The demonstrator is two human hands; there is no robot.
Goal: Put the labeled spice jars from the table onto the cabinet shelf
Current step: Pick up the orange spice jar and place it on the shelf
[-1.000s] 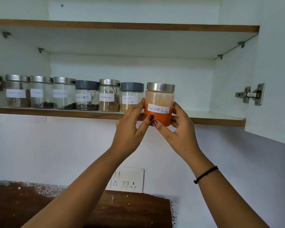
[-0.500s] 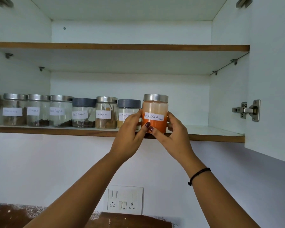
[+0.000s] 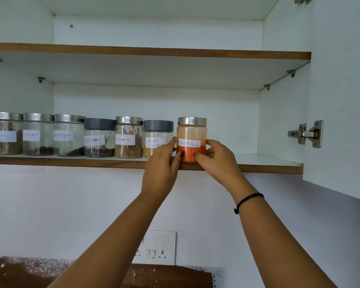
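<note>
Chilli jar (image 3: 191, 140) upright on shelf's (image 3: 71, 163) near edge, just right of coriander jar (image 3: 157, 138). Left hand (image 3: 160, 169) and right hand (image 3: 216, 161) pinch its lower sides. Judged rigid, smooth, breakable, light; grip body, not lid.

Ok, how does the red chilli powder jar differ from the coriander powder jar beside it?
The red chilli powder jar has a steel lid; the coriander powder jar a grey one. The chilli jar holds orange-red powder, the coriander jar pale yellow. The left hand and right hand grip the chilli jar; the coriander jar stands ungripped. Both are clear, upright, white-labelled.
</note>
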